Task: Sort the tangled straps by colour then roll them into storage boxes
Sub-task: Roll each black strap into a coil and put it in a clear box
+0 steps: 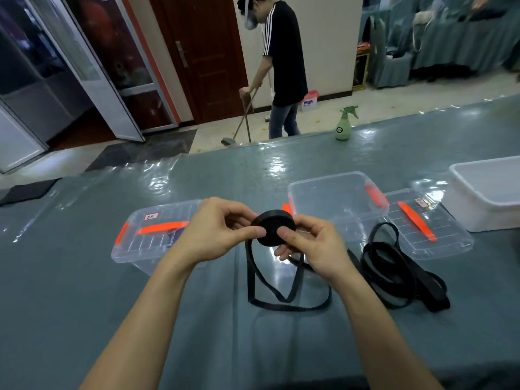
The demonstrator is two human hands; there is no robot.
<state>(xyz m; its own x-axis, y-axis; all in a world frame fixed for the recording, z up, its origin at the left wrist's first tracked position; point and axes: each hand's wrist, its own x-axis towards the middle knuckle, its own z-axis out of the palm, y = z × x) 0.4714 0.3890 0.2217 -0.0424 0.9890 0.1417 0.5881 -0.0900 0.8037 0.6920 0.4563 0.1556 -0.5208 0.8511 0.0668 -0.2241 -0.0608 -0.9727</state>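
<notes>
A tight roll of black strap (271, 225) is held above the table between both hands. My left hand (216, 229) pinches its left side with thumb and fingers, and my right hand (309, 246) pinches its right side. The unrolled tail of this strap (281, 299) hangs from the roll and loops on the table below. A second tangled pile of black strap (399, 277) lies to the right. A closed clear box with orange clasps (146, 237) stands at left. An open clear box (334, 204) stands behind my right hand, its lid (427, 229) lying beside it.
A white tub (489, 198) stands at the far right on the blue-grey table (197, 319) covered with clear plastic. A green spray bottle (343, 125) stands at the table's far edge. Beyond it a person in a black shirt (281, 63) sweeps the floor.
</notes>
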